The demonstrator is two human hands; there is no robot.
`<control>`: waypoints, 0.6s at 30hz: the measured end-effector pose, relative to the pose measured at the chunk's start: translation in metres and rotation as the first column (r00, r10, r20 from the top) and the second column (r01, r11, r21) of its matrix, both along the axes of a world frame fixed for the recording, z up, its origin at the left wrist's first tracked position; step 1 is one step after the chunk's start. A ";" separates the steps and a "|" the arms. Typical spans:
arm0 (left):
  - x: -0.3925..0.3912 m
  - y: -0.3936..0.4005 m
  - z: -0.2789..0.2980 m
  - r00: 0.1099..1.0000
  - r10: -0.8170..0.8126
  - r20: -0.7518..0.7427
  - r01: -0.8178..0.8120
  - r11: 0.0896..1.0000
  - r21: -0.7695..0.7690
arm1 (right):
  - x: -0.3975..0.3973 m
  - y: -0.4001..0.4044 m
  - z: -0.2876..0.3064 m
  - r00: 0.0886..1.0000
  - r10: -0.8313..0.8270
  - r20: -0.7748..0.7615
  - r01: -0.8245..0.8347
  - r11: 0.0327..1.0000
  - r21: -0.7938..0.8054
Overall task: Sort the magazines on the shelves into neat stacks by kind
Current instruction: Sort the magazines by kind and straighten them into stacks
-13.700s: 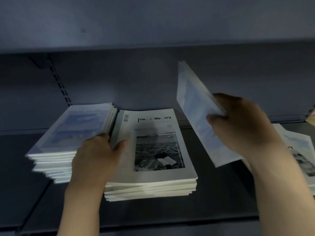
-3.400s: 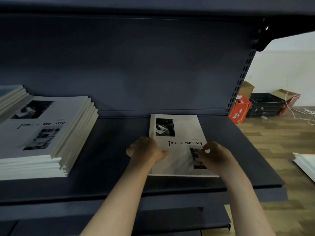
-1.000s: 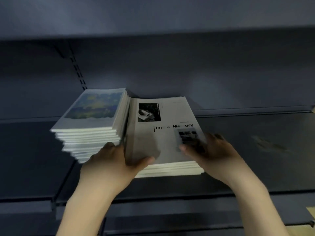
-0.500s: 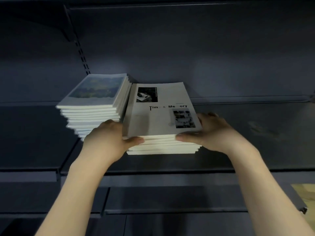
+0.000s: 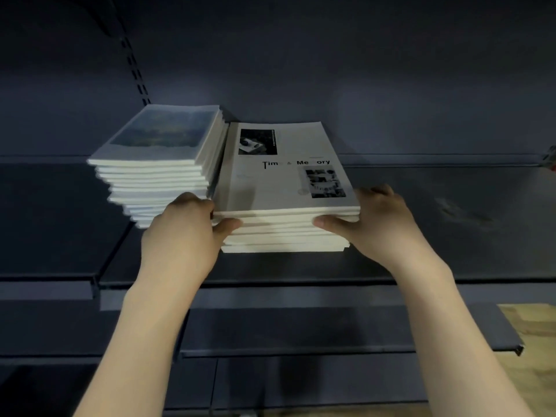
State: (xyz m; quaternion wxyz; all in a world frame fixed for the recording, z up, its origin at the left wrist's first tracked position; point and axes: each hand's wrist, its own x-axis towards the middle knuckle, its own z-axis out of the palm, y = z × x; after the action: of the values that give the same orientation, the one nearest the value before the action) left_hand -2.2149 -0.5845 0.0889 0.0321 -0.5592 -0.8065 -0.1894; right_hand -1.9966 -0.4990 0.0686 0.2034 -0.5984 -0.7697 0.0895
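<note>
Two stacks of magazines stand side by side on a dark shelf [image 5: 451, 224]. The left stack [image 5: 162, 136] has a blue-green picture on its top cover, and its lower copies are stepped out of line. The right stack [image 5: 270, 182] has a white cover reading "Time & Memory" with two black-and-white photos. My left hand [image 5: 183, 236] grips this stack's front left corner, thumb on the front edge and fingers hidden between the stacks. At the front right corner my right hand [image 5: 376, 227] grips it too, with the thumb on the front edge and the fingers along the right side.
A slotted upright [image 5: 135, 64] runs up the back wall behind the left stack. Bare shelf surface stretches to the right of the stacks. A lower shelf [image 5: 331, 332] juts out beneath. Wooden floor [image 5: 529, 320] shows at the lower right.
Both hands have slid from the top cover to the front corners of the "Time & Memory" stack. Its top copies now lie more in line.
</note>
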 end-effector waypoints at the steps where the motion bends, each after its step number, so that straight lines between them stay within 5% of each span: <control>1: 0.000 -0.001 0.000 1.000 0.001 -0.001 -0.001 1.000 0.006 | 0.000 0.000 0.000 1.000 0.002 0.005 -0.002 1.000 0.016; 18: -0.009 0.002 -0.010 0.980 -0.015 0.199 -0.006 0.994 0.105 | 0.002 -0.008 0.001 0.984 0.033 -0.176 -0.031 0.999 0.011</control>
State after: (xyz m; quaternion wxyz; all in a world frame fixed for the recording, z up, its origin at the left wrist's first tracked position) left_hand -2.2242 -0.5824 0.0791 -0.0198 -0.5368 -0.7932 -0.2869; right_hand -1.9944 -0.5067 0.0695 0.2718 -0.5748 -0.7586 0.1423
